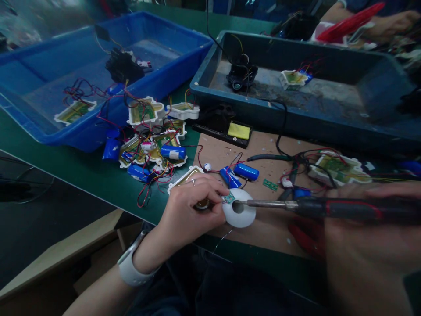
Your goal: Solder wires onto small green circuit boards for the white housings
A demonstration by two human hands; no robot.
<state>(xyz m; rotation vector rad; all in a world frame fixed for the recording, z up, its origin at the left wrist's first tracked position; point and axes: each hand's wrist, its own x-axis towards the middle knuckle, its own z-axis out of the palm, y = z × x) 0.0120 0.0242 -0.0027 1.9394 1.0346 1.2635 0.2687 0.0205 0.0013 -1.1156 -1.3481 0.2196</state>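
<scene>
At a green table (pixel 82 166), over a brown sheet (pixel 269 228), facing two bins (pixel 177 78) and a co-worker's hand (pixel 393 25); pinching a board (pixel 229 198) by a white spool (pixel 241 219) in left hand (pixel 194 204); gripping an iron (pixel 332 207) in right hand (pixel 365 250), pointed at board.

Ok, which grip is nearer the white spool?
Left. The left grip is at the left edge of the white spool, pinching a small green board; the right grip is farther right, around the soldering iron.

The soldering iron (pixel 332 207), black-handled with red trim, is held roughly level, its tip pointing left at the central hole of the white spool (pixel 245 218). The small green circuit board (pixel 229 199) is held at the spool's far left edge.
</scene>
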